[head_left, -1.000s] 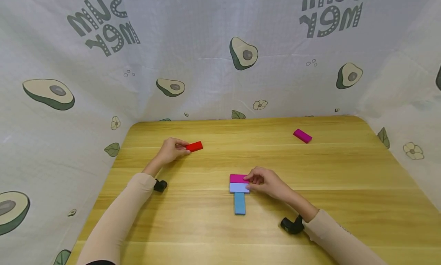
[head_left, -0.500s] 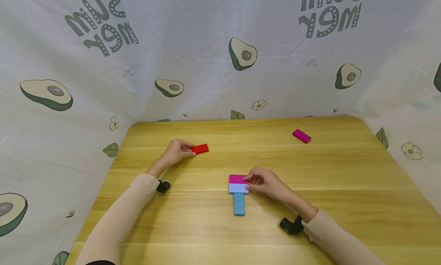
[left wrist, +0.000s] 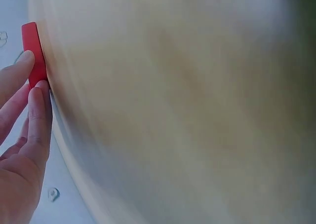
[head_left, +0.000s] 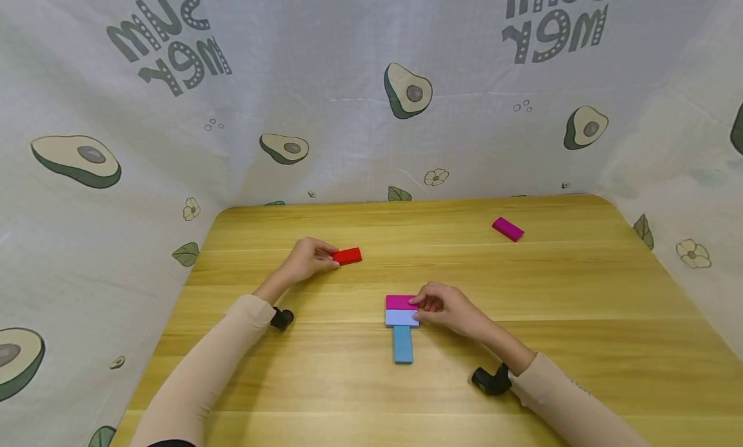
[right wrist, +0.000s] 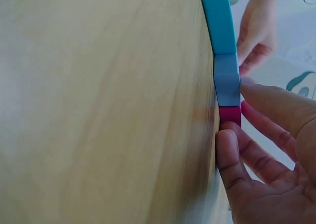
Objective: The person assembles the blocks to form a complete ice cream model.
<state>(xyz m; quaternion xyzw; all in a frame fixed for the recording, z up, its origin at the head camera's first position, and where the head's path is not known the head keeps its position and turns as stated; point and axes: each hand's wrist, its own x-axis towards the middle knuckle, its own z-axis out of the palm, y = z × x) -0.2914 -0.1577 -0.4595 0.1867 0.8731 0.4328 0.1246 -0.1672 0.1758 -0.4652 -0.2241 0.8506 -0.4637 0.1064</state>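
In the head view my left hand point(head_left: 306, 260) pinches the near end of a red rectangular block point(head_left: 347, 257) between thumb and fingers, at the left of the table. The left wrist view has the same red block point(left wrist: 32, 41) between thumb and fingertips. My right hand point(head_left: 449, 308) has its fingers bent at the right ends of a magenta block point(head_left: 397, 302) and a lavender block point(head_left: 399, 318), which lie side by side. In the right wrist view, the thumb touches the lavender block point(right wrist: 227, 83) and fingertips touch the magenta block point(right wrist: 230, 115). A blue block point(head_left: 403, 345) meets the lavender one at right angles.
Another magenta block point(head_left: 507, 229) lies alone at the back right of the wooden table point(head_left: 557, 279). A white cloth point(head_left: 348, 66) printed with avocados hangs behind and at both sides.
My left hand has moved to the right and slightly nearer, bringing the red block along. The right hand and the grouped blocks have kept their places.
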